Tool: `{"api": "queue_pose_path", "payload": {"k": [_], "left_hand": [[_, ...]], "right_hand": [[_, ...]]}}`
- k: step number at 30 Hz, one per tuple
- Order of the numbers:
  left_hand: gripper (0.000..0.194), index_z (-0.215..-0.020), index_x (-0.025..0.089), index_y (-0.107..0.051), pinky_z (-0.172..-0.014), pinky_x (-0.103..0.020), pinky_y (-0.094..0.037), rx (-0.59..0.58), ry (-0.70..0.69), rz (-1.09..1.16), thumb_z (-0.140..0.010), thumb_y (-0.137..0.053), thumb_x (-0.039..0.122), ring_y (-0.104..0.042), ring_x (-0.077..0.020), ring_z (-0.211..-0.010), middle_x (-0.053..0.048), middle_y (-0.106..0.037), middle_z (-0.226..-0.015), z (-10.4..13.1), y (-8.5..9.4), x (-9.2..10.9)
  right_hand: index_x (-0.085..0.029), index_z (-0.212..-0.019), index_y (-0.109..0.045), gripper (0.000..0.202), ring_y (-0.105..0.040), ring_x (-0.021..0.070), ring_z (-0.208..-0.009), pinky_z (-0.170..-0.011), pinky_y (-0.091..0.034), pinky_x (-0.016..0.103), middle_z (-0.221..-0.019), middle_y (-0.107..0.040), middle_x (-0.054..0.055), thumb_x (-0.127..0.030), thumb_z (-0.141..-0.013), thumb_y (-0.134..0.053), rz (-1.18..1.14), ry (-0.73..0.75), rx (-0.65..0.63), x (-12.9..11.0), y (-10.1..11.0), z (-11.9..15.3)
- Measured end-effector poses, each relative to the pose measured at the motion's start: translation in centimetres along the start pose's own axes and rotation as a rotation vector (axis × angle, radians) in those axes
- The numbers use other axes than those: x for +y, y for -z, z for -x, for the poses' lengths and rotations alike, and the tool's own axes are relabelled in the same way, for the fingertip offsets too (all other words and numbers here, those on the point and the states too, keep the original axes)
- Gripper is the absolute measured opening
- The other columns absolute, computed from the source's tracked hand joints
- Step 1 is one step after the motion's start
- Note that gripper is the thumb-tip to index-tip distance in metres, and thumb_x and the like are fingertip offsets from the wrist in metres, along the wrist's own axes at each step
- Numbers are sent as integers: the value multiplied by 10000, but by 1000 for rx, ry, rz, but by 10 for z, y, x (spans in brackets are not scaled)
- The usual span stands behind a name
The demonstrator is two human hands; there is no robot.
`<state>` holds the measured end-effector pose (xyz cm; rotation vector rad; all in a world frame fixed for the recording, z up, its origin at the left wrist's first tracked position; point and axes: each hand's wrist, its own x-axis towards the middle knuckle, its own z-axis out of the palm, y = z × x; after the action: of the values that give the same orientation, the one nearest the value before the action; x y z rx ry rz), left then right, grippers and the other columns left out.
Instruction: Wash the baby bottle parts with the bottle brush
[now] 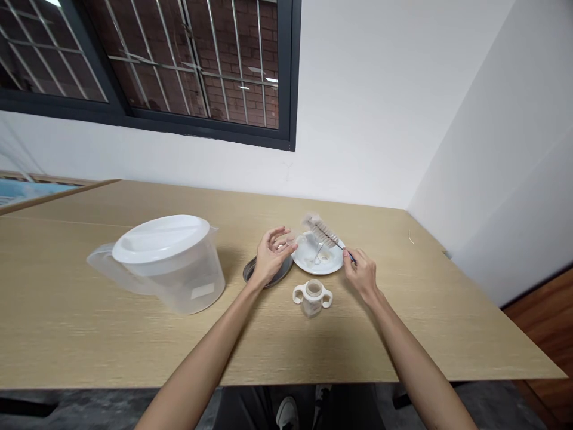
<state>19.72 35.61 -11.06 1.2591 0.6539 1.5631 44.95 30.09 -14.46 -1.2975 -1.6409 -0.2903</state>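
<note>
In my right hand [360, 273] is a bottle brush [323, 232], gripped by its thin dark handle. Its pale bristles point up and left over a white dish [330, 267]. My left hand [271, 257] has its fingers curved around a small clear cup-shaped piece [290, 240], close to the bristles; its exact kind is hard to make out. Inside the dish lie small clear and pale parts [321, 257]. A dark grey tray [281, 276] is partly hidden under my left hand. Nearer to me stands an uncapped baby bottle [313, 298] with two white handles.
A large translucent pitcher [179, 280] with a white lid stands on the left of the wooden table [111, 352]. Behind the table is a white wall with a barred window [201, 65]. A thin pale strip [410, 237] lies at the right.
</note>
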Motion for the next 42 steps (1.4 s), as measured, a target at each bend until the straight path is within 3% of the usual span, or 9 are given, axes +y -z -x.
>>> {"api": "queue_pose_path", "payload": {"k": [7, 17, 28, 35, 42], "left_hand": [[737, -1175, 148, -510, -934, -312, -502, 33, 66, 15, -546, -892, 182, -637, -183, -1011, -140, -602, -1182, 0, -3, 1], [717, -1285, 168, -438, -1011, -359, -454, -102, 19, -26, -712, -832, 348, -566, -233, -1226, -185, -595, -1288, -8, 11, -13], [826, -1425, 189, -399, -997, -342, -481, -80, 27, 16, -734, -820, 352, -647, -195, -1076, -149, -583, -1243, -9, 13, -16], [696, -1311, 176, -517, -1048, -356, -448, -145, 28, -43, -710, -832, 332, -614, -217, -1148, -162, -468, -1402, -6, 10, -16], [705, -1265, 155, -494, -1053, -358, -458, -56, 93, 25, -685, -856, 327, -606, -220, -1175, -166, -585, -1304, -8, 9, -16]], "right_hand": [[-134, -1042, -699, 241, -616, 135, -789, -709, -441, 258, -896, -675, 58, -261, -968, -508, -74, 81, 11, -5, 4, -1], [-124, -1061, -712, 259, -584, 115, -717, -667, -408, 249, -846, -659, 43, -257, -971, -507, -60, 100, -38, -4, 3, -1], [-157, -975, -708, 275, -589, 125, -755, -667, -381, 252, -832, -656, 25, -304, -991, -476, 24, -1, -18, 0, -1, 0], [-139, -1010, -696, 240, -594, 124, -767, -694, -405, 249, -859, -663, 36, -261, -981, -491, -50, 65, -27, -4, 2, -1], [-119, -1079, -686, 237, -587, 135, -758, -689, -427, 262, -864, -647, 58, -239, -968, -513, -99, 105, 8, -7, 4, -1]]}}
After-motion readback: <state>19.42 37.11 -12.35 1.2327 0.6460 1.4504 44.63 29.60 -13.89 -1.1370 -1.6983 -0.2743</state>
